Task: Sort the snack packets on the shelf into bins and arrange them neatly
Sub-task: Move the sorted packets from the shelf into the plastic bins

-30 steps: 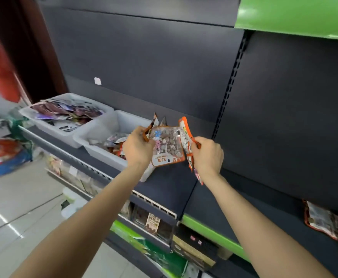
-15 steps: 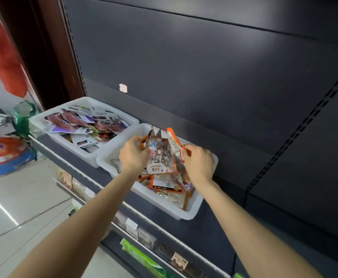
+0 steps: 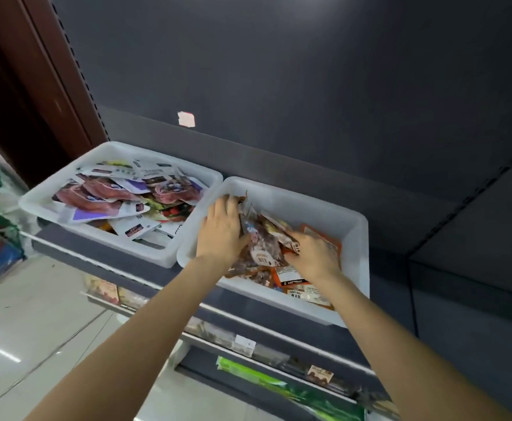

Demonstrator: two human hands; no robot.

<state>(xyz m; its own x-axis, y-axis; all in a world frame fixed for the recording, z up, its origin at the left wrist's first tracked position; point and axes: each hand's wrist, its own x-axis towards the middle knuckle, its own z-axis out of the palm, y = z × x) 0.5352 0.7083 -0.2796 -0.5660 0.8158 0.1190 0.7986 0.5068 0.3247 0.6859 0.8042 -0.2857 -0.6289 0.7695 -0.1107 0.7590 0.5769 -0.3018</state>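
We are reaching both bare forearms up from six o'clock into the nearer white plastic bin (image 3: 358, 238), the one at three o'clock of the pair on the dark shelf (image 3: 145, 273). Our left hand (image 3: 222, 230) is lying with fingers loosely extended along the nine o'clock side of the clear, orange-edged snack packets (image 3: 262, 249); our right hand (image 3: 314, 253) is pressing on them from four o'clock, its fingers hidden under the film, so we cannot tell whether they are grasping. The bundle is sitting inside the bin between both palms, long axis running six to twelve. Both hands are equally near, so we judge squaring the stack needs both. At ten o'clock, farther off, the second white bin (image 3: 118, 146) is holding purple-and-white packets (image 3: 97, 199).
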